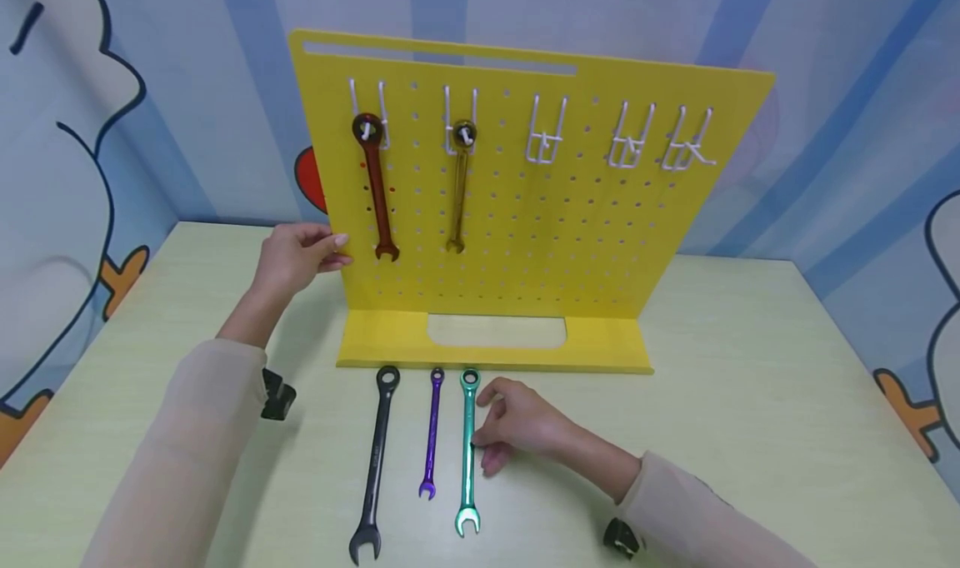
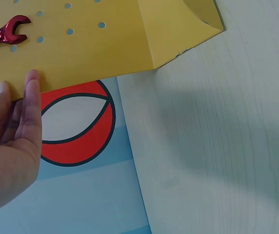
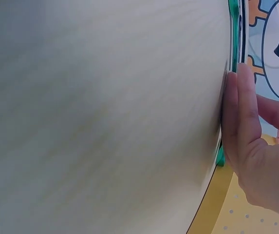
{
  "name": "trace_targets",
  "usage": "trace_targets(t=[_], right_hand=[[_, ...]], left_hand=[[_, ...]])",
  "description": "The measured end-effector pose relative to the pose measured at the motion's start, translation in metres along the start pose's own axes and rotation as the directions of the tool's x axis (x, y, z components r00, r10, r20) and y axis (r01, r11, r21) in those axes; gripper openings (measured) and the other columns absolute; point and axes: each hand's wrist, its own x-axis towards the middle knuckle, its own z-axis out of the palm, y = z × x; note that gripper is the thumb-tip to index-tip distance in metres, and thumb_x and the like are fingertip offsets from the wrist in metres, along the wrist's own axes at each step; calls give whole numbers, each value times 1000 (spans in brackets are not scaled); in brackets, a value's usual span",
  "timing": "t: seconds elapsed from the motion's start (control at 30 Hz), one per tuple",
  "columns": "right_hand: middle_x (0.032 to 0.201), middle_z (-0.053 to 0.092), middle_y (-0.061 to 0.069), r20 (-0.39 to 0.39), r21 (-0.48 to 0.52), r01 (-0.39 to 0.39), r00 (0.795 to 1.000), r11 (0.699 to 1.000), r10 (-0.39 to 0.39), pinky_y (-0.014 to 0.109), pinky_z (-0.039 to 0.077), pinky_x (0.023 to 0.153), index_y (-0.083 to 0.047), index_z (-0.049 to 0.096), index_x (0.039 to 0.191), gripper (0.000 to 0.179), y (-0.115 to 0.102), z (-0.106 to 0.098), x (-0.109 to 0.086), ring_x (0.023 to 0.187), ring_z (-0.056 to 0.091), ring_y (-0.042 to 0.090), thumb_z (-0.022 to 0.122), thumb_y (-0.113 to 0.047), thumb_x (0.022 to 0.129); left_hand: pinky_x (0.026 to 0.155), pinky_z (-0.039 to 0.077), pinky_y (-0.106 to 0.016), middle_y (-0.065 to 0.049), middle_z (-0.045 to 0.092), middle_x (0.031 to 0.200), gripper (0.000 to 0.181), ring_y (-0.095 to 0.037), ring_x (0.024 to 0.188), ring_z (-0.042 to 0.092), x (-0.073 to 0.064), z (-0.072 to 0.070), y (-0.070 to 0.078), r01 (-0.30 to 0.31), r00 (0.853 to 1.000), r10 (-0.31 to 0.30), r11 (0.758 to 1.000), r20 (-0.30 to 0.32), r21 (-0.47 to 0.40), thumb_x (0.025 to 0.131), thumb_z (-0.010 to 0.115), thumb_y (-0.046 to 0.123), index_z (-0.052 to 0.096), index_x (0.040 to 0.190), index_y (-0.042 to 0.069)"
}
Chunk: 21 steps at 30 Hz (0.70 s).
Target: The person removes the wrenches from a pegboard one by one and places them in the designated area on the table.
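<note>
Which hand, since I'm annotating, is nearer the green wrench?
Right. The right hand is at the green wrench, the left hand at the left edge of the pegboard.

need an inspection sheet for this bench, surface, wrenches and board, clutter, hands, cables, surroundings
Surface: pale table, wood-grained.
Job's things: yellow pegboard upright; red wrench and gold wrench hung; three other hooks bare. Black wrench, purple wrench and green wrench lie in front.
Clutter: nothing seen.
Hands: left hand at the pegboard's left edge; right hand beside the green wrench, contact unclear.
Cables: nothing seen.
Surroundings: blue backdrop with cartoon prints.
</note>
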Motion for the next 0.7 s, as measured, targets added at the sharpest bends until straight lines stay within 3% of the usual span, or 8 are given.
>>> trace_targets(t=[0.33, 0.7], right_hand=[[73, 61, 20, 17, 11, 42, 999, 999, -42, 40, 56, 52, 3, 40, 116, 42, -3, -6, 0, 53, 62, 28, 64, 3, 81], [79, 60, 17, -35, -47, 87, 995, 995, -89, 38, 56, 56, 1, 39, 120, 41, -16, -20, 0, 61, 63, 29, 59, 5, 85]], left_hand=[[65, 53, -16, -17, 63, 95, 33, -9, 72, 65, 0, 0, 0, 1, 1000, -1, 1000, -5, 4, 91, 55, 24, 60, 107, -4], [65, 53, -16, -17, 63, 97, 33, -9, 74, 65, 0, 0, 0, 8, 1000, -8, 1000, -4, 4, 91, 55, 24, 60, 108, -4]])
